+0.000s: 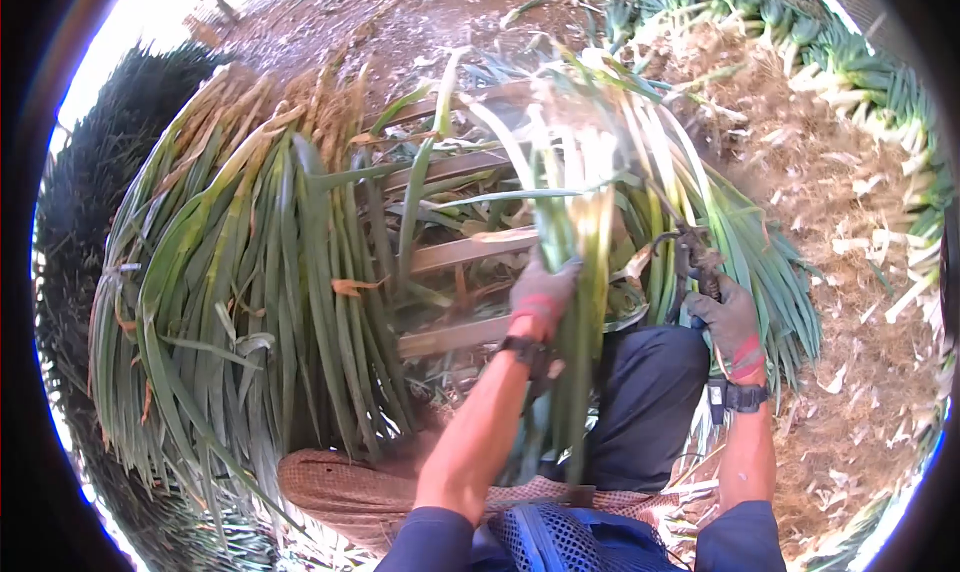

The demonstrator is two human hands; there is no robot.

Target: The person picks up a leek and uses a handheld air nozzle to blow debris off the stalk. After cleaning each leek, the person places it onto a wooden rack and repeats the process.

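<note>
"What's in the left hand [545,292]?"
"A bunch of leeks [560,234], grasped by the leaves, white ends pointing away, near the wooden slats [470,251]."
"And the right hand [728,320]?"
"Clenched on a dark tool [692,256], beside the bunch."
"Any more leeks?"
"A big heap [260,302] left, a smaller pile [765,282] right."

Left glove [543,290], right glove [731,322]: grey, red-cuffed. Stalks [568,234] in my left fingers: green, white above. Tool [686,255] in my right fingers: dark. Below both: brown speckled cloth [335,484], blue mesh [522,540].
</note>
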